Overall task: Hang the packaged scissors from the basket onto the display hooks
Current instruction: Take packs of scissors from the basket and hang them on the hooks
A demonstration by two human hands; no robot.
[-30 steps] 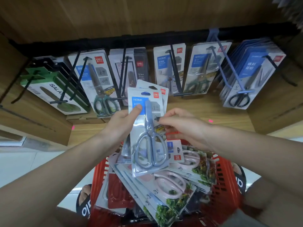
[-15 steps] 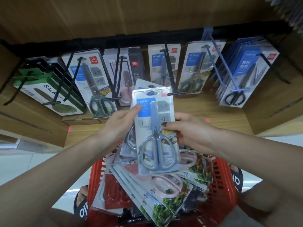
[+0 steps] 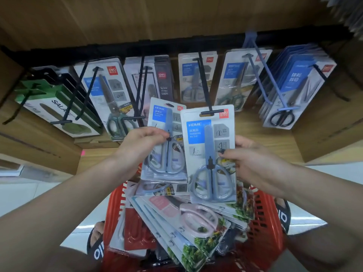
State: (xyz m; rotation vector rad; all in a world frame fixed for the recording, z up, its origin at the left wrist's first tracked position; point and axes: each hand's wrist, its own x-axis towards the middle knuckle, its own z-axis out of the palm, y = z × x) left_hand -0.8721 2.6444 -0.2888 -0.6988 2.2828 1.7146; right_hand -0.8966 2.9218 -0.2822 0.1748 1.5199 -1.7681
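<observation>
My right hand [image 3: 255, 163] pinches the right edge of a blue-handled scissors pack [image 3: 208, 154]. The pack's top hang slot sits at the tip of a black display hook [image 3: 204, 89]. My left hand [image 3: 143, 142] grips a second, matching blue scissors pack [image 3: 167, 142] just to the left of it, partly tucked behind the first. Below both hands the red basket [image 3: 263, 218] holds several more packs, with a pink-handled scissors pack [image 3: 188, 220] on top.
A black rail carries a row of hooks with hung packs: a green salad-tool box [image 3: 53, 107] at left, grey-green scissors [image 3: 110, 95], a dark pack [image 3: 153, 81], and a thick blue stack [image 3: 298, 85] at right. Wooden shelf walls flank the bay.
The two packs were held stacked together; now they are apart. My right hand has carried the front pack up and right to the hook tip, while my left hand keeps the other.
</observation>
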